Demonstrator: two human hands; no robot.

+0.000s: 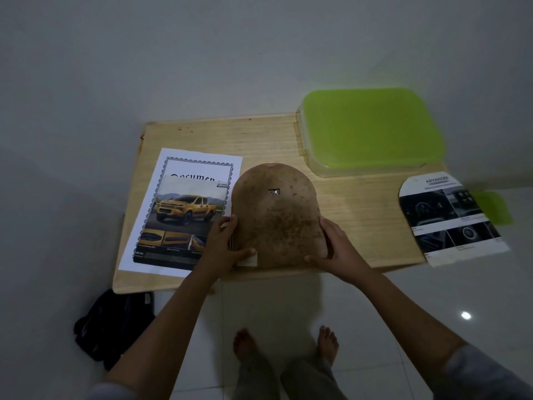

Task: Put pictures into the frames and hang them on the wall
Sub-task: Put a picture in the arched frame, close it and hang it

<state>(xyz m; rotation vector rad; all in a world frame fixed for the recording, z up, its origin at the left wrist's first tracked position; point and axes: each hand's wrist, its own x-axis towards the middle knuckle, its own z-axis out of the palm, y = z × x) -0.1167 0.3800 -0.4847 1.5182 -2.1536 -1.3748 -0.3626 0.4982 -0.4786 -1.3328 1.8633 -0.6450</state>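
Observation:
An arch-shaped picture frame (277,217) lies face down near the front edge of the wooden table (360,203), its speckled brown backing up, with a small metal hanger (274,192) near the top. My left hand (227,241) grips its lower left side, thumb on the backing. My right hand (336,246) holds its lower right edge. A yellow-truck brochure picture (178,220) rests on a white document sheet (199,163) at the left. An arch-cut picture (450,217) of car interiors lies at the table's right end, overhanging the edge.
A clear box with a green lid (372,128) stands at the back right of the table. A green scrap (493,207) lies beside the arch-cut picture. A dark cloth bundle (115,321) sits on the white tiled floor at lower left. My bare feet (285,345) are below the table.

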